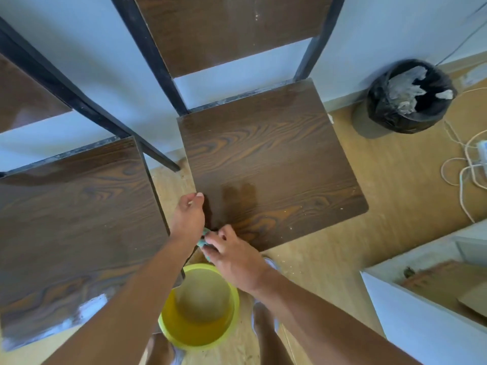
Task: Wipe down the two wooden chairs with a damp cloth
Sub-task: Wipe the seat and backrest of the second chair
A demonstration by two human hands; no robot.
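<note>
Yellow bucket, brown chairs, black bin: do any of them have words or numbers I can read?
None: no readable text shows anywhere.
Round yellow plastic bucket: plain.
Two dark brown wood-grain chair seats: only grain.
Black-bagged round bin: no label visible.

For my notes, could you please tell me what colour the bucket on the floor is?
The bucket is yellow, seen clearly in the head view.

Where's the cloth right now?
In the head view the cloth is bunched between both hands at the near left corner of the right chair, just above the yellow bucket.
</note>
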